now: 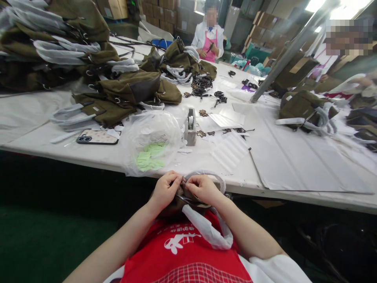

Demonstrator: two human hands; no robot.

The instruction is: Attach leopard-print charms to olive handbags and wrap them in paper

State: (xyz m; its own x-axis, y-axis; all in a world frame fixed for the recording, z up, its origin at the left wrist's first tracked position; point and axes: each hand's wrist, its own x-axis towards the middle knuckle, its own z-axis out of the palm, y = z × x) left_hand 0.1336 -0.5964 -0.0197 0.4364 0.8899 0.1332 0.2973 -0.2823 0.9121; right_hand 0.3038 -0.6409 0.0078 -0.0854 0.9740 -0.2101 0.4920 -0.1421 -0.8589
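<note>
An olive-brown handbag rests on my lap against the table edge, its handles wrapped in white padding. My left hand is closed with thumb and fingertips pinched at the bag's top opening, near one end of a metal zipper. Facing it, my right hand pinches at the same spot, fingertips almost meeting the left ones. Whatever small part lies between the fingertips is too small to make out. Most of the bag is hidden by my hands and arms.
Olive bags are heaped at the left. Before me lie a phone, a plastic bag with green slips, a tape dispenser and flower-shaped metal charms. A grey board and a metal post stand right. Co-workers are beyond.
</note>
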